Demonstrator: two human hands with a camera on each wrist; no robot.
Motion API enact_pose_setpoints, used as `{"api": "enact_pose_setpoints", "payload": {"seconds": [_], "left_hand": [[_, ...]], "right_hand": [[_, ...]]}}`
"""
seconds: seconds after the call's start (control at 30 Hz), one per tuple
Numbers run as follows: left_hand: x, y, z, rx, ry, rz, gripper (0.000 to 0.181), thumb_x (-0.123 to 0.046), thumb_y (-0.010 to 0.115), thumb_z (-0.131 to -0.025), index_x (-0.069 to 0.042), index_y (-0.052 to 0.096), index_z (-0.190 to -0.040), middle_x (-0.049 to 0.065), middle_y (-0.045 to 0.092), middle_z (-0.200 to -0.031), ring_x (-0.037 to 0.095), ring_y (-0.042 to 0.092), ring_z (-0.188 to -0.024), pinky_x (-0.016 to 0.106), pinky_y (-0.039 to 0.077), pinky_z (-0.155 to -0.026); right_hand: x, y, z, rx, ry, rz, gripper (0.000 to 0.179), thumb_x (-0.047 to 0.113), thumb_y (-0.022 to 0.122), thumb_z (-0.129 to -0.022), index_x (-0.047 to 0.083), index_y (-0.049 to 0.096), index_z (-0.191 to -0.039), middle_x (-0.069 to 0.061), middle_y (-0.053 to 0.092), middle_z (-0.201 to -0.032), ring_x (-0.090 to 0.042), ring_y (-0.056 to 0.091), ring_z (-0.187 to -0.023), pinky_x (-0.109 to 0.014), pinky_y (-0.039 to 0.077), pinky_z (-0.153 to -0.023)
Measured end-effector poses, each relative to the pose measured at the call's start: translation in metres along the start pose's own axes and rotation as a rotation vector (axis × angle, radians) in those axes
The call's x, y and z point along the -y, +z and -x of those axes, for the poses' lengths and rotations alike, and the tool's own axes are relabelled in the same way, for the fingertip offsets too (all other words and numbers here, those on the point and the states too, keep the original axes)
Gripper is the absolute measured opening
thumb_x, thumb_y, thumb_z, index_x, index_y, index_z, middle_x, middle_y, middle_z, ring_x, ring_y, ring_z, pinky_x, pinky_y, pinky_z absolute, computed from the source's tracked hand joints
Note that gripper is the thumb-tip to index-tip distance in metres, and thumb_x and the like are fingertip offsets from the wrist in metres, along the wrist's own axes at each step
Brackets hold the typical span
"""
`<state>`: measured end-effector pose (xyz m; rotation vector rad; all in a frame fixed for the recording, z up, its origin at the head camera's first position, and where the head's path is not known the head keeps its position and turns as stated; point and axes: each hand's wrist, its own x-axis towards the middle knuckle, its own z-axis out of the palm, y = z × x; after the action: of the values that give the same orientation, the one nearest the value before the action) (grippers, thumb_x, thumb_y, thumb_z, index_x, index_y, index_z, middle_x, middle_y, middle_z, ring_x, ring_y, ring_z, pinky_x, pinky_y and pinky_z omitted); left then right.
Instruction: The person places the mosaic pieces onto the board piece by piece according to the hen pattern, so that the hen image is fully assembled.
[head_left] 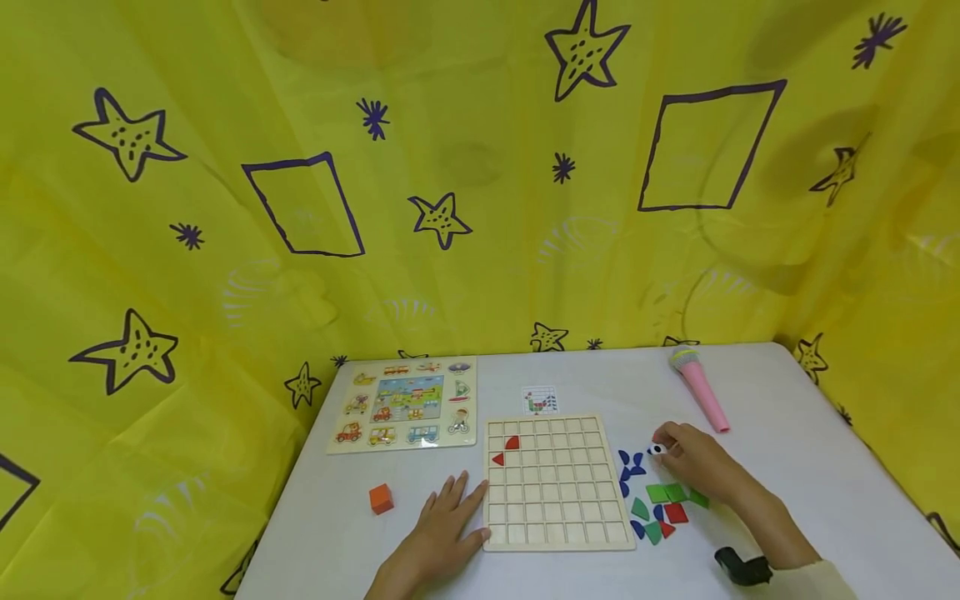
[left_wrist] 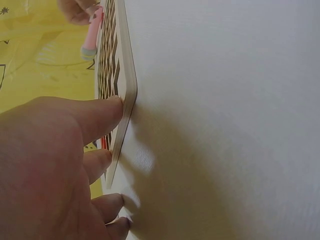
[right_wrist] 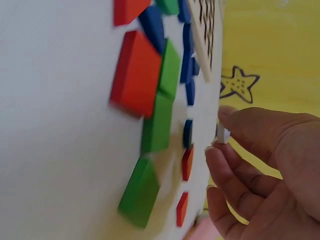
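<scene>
My right hand [head_left: 701,462] pinches a small white piece with a black dot [head_left: 657,449] between thumb and fingers, above the table right of the wooden grid board [head_left: 555,487]. In the right wrist view the white piece [right_wrist: 223,134] shows edge-on at the fingertips. My left hand [head_left: 442,529] lies with fingers extended at the board's left edge; in the left wrist view its thumb [left_wrist: 107,112] touches the rim. A red rounded piece [head_left: 512,442] and a red triangle [head_left: 498,459] sit in the board's upper left cells.
Blue, green and red pieces [head_left: 656,493] lie right of the board. A pattern card [head_left: 540,401] is behind it, a picture puzzle [head_left: 465,417] at back left, an orange cube [head_left: 381,499] at left. A pink microphone [head_left: 705,396] and a black object [head_left: 742,567] are on the right.
</scene>
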<state>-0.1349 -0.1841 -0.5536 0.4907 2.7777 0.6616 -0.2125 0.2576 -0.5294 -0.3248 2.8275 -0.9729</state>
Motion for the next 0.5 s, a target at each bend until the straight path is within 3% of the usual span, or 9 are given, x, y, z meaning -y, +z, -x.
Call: {"api": "enact_pose_setpoints", "payload": {"seconds": [0.23,0.5], "left_hand": [[0.001,0.001,0.000,0.002,0.002,0.010,0.070,-0.053,0.059,-0.103,-0.027,0.039,-0.165,0.016,0.026,-0.174,0.043,0.020,-0.161,0.069,0.017,-0.127],[0.001,0.000,0.000,-0.001,-0.001,0.005,0.070,-0.053,0.059,-0.103,-0.028,0.038,-0.165,0.015,0.026,-0.174,0.042,0.020,-0.161,0.068,0.017,-0.127]], "right_hand": [[0.035,0.009,-0.010,-0.097,-0.077,-0.030,0.031,0.011,0.074,-0.097,-0.002,0.066,-0.124,-0.011,0.066,-0.114,-0.021,0.062,-0.095,-0.026,0.056,-0.075],[0.072,0.027,-0.029,-0.082,-0.096,-0.031,0.031,0.013,0.072,-0.100,0.003,0.066,-0.128,-0.010,0.064,-0.121,-0.025,0.062,-0.104,-0.031,0.057,-0.079]]}}
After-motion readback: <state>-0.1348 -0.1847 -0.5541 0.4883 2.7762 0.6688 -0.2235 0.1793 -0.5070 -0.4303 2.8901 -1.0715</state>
